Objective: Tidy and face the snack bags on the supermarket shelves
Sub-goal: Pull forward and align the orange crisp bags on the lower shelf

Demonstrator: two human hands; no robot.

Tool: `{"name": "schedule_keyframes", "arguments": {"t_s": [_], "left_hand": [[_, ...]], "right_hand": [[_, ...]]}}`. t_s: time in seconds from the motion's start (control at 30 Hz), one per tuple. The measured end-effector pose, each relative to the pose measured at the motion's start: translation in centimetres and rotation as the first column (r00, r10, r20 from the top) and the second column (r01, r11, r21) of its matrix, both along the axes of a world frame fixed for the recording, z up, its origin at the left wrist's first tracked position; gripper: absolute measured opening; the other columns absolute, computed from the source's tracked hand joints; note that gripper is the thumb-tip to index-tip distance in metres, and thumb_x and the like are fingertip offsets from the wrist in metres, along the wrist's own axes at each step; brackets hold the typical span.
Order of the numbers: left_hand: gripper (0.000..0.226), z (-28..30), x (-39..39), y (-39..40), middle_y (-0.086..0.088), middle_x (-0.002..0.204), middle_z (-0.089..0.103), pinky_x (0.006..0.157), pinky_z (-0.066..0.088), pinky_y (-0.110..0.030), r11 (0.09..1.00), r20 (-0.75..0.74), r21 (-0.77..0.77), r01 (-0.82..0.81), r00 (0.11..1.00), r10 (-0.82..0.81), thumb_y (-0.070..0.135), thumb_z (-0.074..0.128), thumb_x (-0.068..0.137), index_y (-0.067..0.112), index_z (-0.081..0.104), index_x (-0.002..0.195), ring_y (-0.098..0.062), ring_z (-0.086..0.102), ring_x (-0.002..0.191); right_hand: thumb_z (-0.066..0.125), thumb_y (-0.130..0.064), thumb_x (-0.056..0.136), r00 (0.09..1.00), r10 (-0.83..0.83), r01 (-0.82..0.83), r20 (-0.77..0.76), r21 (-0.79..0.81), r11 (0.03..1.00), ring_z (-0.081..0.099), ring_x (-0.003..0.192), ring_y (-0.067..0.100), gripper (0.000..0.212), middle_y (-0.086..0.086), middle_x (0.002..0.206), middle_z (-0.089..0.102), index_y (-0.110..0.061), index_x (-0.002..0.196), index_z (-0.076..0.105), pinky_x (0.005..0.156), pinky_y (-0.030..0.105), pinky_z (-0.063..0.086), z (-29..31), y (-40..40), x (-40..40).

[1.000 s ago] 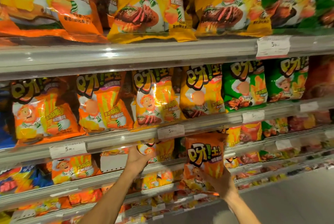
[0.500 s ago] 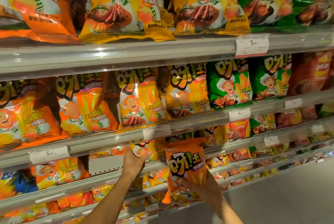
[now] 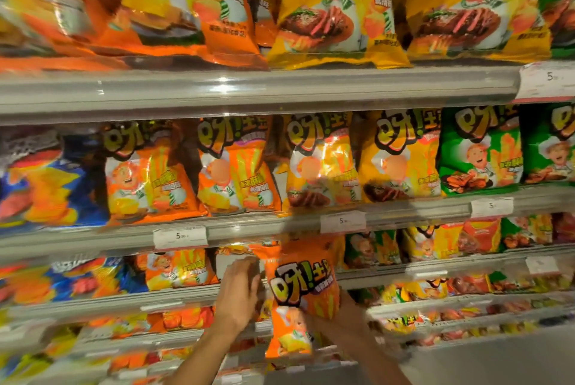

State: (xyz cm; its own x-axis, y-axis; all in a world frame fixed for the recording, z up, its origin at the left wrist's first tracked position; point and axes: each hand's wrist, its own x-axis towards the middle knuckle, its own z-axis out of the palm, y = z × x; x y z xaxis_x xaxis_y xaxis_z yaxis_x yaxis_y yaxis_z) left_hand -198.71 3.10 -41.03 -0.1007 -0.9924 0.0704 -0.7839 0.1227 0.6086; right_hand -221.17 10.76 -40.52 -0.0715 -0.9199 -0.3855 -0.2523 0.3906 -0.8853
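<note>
Right hand (image 3: pixel 345 319) is gripping the orange snack bag (image 3: pixel 303 297) from behind, holding it upright in front of the third shelf (image 3: pixel 435 272), while left hand (image 3: pixel 239 294), fingers loosely extended, is reaching beside it, contact unclear.

gap in third shelf (image 3: pixel 174 299) row, orange bag (image 3: pixel 303 294) blocking it

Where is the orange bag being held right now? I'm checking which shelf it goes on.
The orange bag is low centre, in front of the third shelf, held by the right hand, with the left hand beside it.
</note>
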Motion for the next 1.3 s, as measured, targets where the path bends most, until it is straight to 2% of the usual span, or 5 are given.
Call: {"name": "schedule_keyframes", "arguments": {"t_s": [0.43, 0.57, 0.77, 0.93, 1.3], "left_hand": [[0.093, -2.5, 11.7, 3.1, -0.007, 0.155, 0.021, 0.124, 0.010, -0.040, 0.998, 0.596, 0.049, -0.037, 0.803, 0.000, 0.028, 0.072, 0.081, 0.018, 0.017, 0.156, -0.029, 0.018, 0.145], [0.100, -2.3, 11.9, 3.0, -0.007, 0.156, 0.012, 0.125, 0.009, -0.041, 0.995, 0.609, 0.095, -0.039, 0.792, -0.027, 0.027, 0.074, 0.082, 0.018, 0.008, 0.157, -0.030, 0.013, 0.146], [0.097, -2.3, 12.0, 3.1, -0.005, 0.157, 0.014, 0.124, 0.014, -0.041, 0.996, 0.566, 0.086, -0.035, 0.824, -0.020, 0.022, 0.072, 0.082, 0.020, 0.010, 0.157, -0.028, 0.015, 0.146], [0.100, -2.2, 11.9, 2.9, -0.006, 0.159, 0.011, 0.125, 0.012, -0.044, 0.991, 0.578, 0.128, -0.038, 0.815, -0.043, 0.021, 0.073, 0.083, 0.020, 0.007, 0.158, -0.032, 0.013, 0.146], [0.072, -1.9, 10.8, 3.2, -0.007, 0.145, 0.026, 0.119, 0.024, -0.038, 0.993, 0.501, 0.084, -0.081, 0.865, 0.028, 0.029, 0.054, 0.090, 0.017, 0.022, 0.154, -0.028, 0.024, 0.133]], "right_hand": [[0.091, -0.053, 0.066, 0.990, 0.081, -0.081, -0.117, 0.004, 0.997, 0.069, 0.103, 0.021, 0.063, 0.001, 0.108, 0.074, -0.024, 0.116, 0.067, 0.083, 0.032, 0.055, 0.1, -10.2, 11.9], [0.097, -0.030, 0.062, 1.000, -0.015, 0.016, 0.007, -0.056, 0.998, 0.073, 0.097, 0.018, 0.026, -0.011, 0.084, 0.078, -0.030, 0.080, 0.080, 0.080, 0.027, 0.056, 0.2, -12.7, 12.8], [0.096, -0.045, 0.055, 0.993, -0.022, 0.036, 0.114, -0.128, 0.991, 0.065, 0.119, 0.021, 0.078, 0.001, 0.119, 0.074, -0.017, 0.122, 0.068, 0.110, 0.042, 0.047, -0.5, -13.3, 12.5], [0.093, -0.053, 0.061, 0.996, 0.032, -0.024, 0.087, -0.089, 0.996, 0.069, 0.111, 0.014, 0.060, -0.009, 0.108, 0.077, -0.029, 0.112, 0.070, 0.100, 0.032, 0.055, -1.8, -13.1, 12.4], [0.069, -0.081, 0.070, 0.935, 0.171, -0.173, -0.312, 0.022, 0.985, 0.066, 0.109, 0.021, 0.084, 0.001, 0.117, 0.069, -0.021, 0.127, 0.057, 0.094, 0.035, 0.055, -0.9, -12.4, 11.8]]}}
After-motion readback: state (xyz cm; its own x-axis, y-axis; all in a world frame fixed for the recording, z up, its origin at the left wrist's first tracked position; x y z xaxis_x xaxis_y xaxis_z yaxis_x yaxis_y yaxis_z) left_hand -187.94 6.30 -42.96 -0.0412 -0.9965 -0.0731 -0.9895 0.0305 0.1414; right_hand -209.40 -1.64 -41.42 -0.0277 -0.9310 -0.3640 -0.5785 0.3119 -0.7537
